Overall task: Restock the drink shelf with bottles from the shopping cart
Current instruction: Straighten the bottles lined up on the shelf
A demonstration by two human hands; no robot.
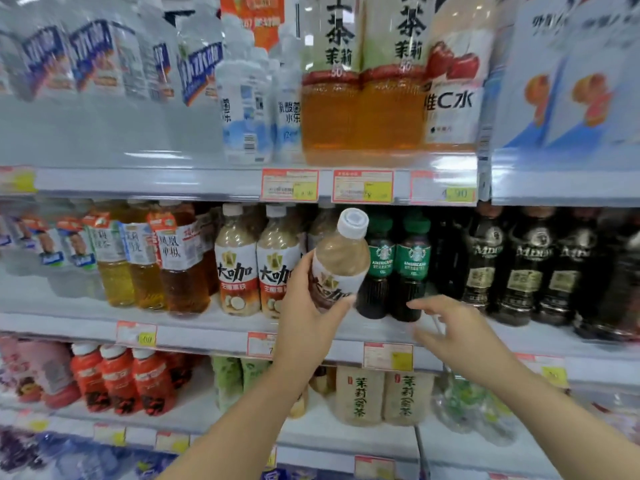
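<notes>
The left hand is wrapped round the lower half of a milk coffee bottle. Its fingers curl round the far side, with the thumb across the label on the near side. The bottle is lifted off the shelf and leans to the right, its white cap uppermost and close under the shelf edge above.

The right hand is just beside it, lower and to the right. It holds nothing, and its fingers are loosely spread and reach left toward the held bottle. Whether its fingertips touch anything is hard to tell.

Right behind the left hand's knuckles stand two matching coffee bottles, upright on the middle shelf. Between the two hands, further back, are two dark bottles with green labels, with the held bottle partly in front of the nearer one. Beyond the right hand runs a row of black bottles. Out past the left hand stand amber tea bottles.

Below the right hand a price tag is clipped to the shelf rail. Under both wrists, on the next shelf down, stand pale jasmine tea bottles, and further left are red-labelled bottles. Above the hands, on the top shelf, are large tea bottles, with blurred water bottles off to the left.
</notes>
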